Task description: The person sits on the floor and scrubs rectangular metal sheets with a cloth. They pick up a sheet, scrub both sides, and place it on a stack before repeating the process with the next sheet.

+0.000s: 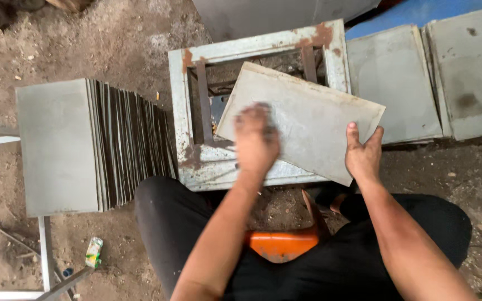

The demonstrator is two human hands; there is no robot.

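A grey rectangular metal sheet lies tilted across a rusty white metal frame. My left hand presses on the sheet's near left part; it is blurred, and something dark may be under the palm, though I cannot tell what. My right hand grips the sheet's near right edge, thumb on top.
A fanned stack of grey sheets lies on the left. More grey sheets lie at the right, on dirt floor. An orange stool sits between my dark-trousered legs. A small green carton and metal bars lie at lower left.
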